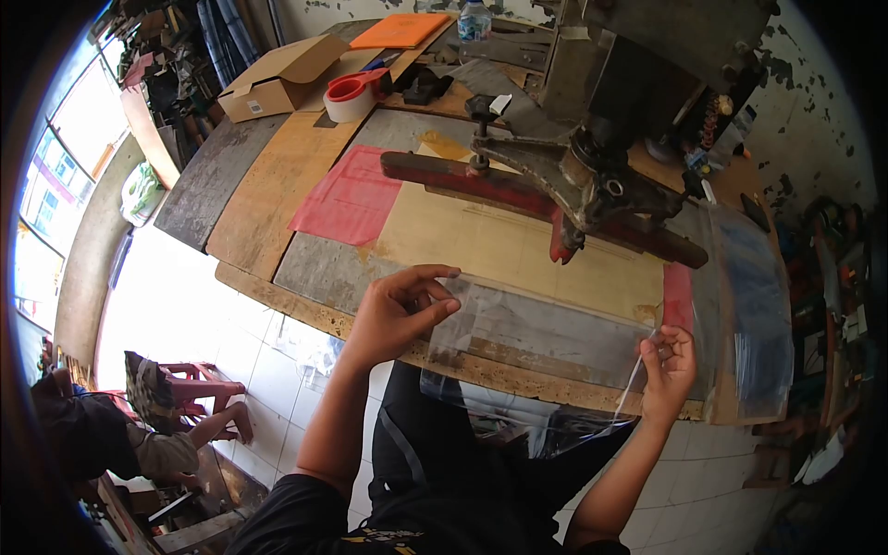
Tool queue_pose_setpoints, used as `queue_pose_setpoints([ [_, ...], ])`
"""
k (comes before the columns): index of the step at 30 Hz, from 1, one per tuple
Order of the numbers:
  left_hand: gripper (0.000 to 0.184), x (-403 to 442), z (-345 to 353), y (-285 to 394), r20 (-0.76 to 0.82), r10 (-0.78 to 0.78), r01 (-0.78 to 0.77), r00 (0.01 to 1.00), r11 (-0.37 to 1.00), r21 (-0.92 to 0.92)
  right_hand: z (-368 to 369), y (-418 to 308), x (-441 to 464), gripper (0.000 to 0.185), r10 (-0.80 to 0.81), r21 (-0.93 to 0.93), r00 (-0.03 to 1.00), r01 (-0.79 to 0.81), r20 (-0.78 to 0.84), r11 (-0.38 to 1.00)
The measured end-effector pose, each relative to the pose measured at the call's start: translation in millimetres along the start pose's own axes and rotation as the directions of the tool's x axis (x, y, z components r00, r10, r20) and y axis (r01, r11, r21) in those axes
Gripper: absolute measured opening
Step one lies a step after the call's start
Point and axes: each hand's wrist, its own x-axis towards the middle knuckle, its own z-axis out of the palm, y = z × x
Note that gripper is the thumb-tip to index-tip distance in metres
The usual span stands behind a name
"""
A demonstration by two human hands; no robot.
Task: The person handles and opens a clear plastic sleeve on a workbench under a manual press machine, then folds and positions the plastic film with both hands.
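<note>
A clear plastic sheet (546, 326) lies across the near edge of the worktable, and its lower part hangs down over my lap. My left hand (407, 310) has its fingers curled at the sheet's upper left corner, thumb and index finger close to the plastic. At the right end, my right hand (668, 368) pinches the sheet's edge between thumb and fingers. Beyond the sheet is a flat tan board (490, 242) with pink-red pieces (350, 196) at its sides. Over the board stands a press head with a long dark red bar (527, 192).
More clear plastic sheets (760, 314) are stacked at the right. At the back left stand a cardboard box (282, 79), a red tape dispenser (356, 92), an orange folder (400, 30) and a bottle (474, 20). A person (139, 430) sits low at the left, near a red stool (199, 384).
</note>
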Motion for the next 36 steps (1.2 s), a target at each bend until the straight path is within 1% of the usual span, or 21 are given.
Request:
queue_pose_setpoints([
  [4,0.044,-0.2,0.8,1.7,-0.01,0.023,-0.023,1.0,0.999,-0.031,0.3,-0.8,-0.4,0.032,0.0,-0.012,1.0,0.0,-0.013,1.0],
  [7,0.047,-0.9,0.5,5.6,-0.005,0.005,-0.006,1.0,0.999,-0.038,0.6,-0.9,-0.1,0.032,0.009,-0.014,1.0,-0.009,-0.017,1.0],
  [17,0.049,-0.7,0.6,4.0,0.014,0.034,-0.033,0.999,0.998,-0.062,2.1,-3.9,0.0,0.031,-0.006,-0.022,1.0,0.006,-0.013,1.0],
  [22,0.046,-0.5,1.8,1.9,0.001,0.043,-0.043,0.999,0.998,-0.049,2.1,-2.2,0.4,0.03,-0.015,-0.012,1.0,0.015,-0.01,1.0],
  [32,0.044,-0.4,1.2,3.1,-0.006,0.036,-0.036,0.999,0.999,-0.038,4.0,-4.8,0.0,0.029,-0.013,-0.022,1.0,0.012,-0.018,1.0],
  [34,0.047,-0.1,-0.1,3.2,0.011,0.024,-0.024,1.0,0.999,-0.035,4.0,-4.9,0.1,0.029,-0.012,-0.024,1.0,0.012,-0.018,1.0],
  [36,0.046,-0.1,0.3,3.4,0.008,0.024,-0.024,1.0,0.999,-0.047,4.2,-5.1,0.2,0.029,-0.012,-0.026,1.0,0.011,-0.018,1.0],
])
